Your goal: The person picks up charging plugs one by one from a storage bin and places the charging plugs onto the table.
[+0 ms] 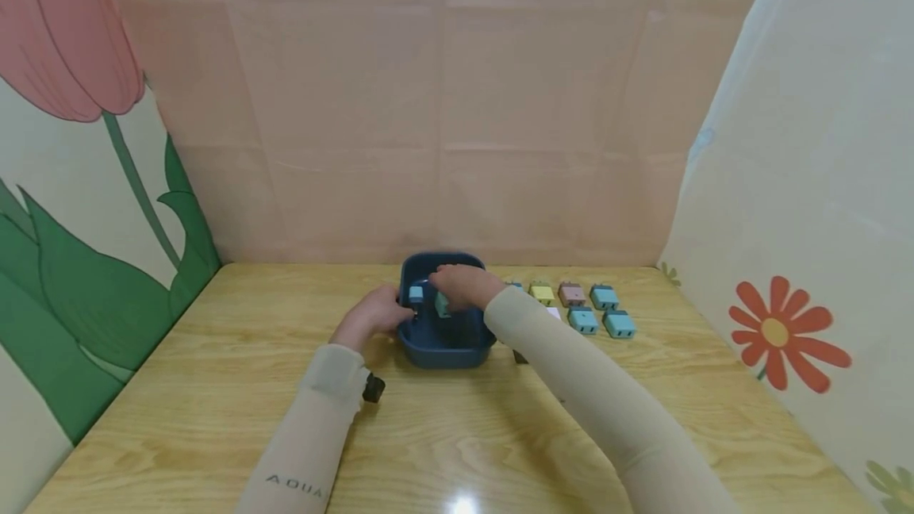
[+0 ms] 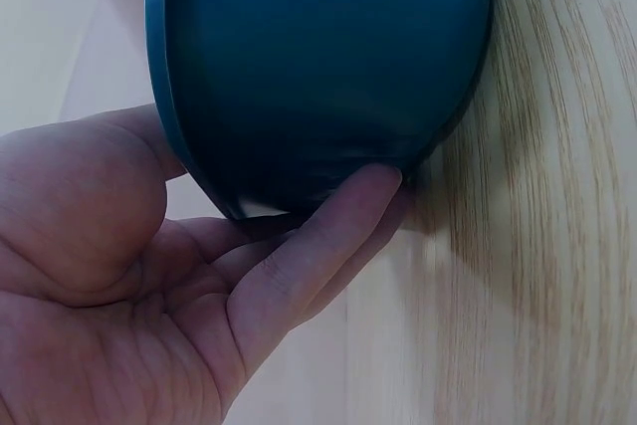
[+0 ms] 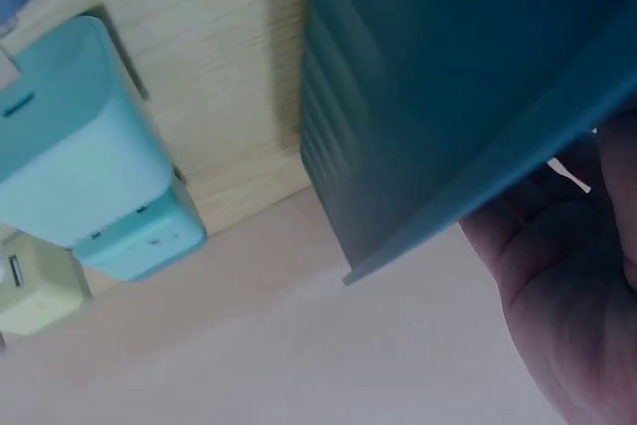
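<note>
The dark blue tub on the wooden table is braced by the left hand, fingers straight against its wall, while a teal plug adapter inside is pinched by the right hand, so the tub could be tipped if lifted crookedly.

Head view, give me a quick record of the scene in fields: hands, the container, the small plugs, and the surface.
left hand: holds the outer left side of the bin, fingers against its wall
right hand: reaches into the bin, over a light blue adapter; grip not clear
bin: dark blue, upright on the table, another light blue piece inside
adapters in rows: right of the bin, light blue, yellow and pink ones, on the table
table: light wood grain
</note>
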### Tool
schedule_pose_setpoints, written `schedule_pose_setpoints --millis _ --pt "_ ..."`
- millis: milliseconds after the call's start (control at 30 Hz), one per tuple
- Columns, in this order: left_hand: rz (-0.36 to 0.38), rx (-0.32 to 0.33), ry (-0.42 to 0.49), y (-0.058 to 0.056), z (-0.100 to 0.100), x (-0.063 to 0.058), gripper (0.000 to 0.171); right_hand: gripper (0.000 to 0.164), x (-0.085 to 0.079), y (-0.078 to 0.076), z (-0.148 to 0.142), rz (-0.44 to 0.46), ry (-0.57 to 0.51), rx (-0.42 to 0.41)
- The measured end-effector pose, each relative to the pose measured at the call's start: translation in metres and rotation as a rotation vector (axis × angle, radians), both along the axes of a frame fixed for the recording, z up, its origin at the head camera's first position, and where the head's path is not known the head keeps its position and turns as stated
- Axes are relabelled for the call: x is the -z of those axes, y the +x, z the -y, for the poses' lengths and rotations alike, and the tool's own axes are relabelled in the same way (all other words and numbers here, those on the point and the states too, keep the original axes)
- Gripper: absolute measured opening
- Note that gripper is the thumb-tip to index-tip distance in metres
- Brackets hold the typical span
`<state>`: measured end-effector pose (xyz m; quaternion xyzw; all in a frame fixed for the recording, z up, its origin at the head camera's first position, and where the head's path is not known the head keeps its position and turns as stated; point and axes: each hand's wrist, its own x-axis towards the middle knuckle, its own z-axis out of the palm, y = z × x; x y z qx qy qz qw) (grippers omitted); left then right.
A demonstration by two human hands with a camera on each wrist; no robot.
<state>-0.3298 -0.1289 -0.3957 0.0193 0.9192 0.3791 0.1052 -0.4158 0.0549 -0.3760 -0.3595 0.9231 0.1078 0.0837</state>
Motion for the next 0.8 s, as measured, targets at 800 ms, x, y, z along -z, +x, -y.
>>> schedule_pose_setpoints --millis 800 --pt "0.014 -0.003 0.006 0.0 0.0 0.0 0.028 0.054 0.008 -0.008 -0.016 0.129 -0.056 0.146"
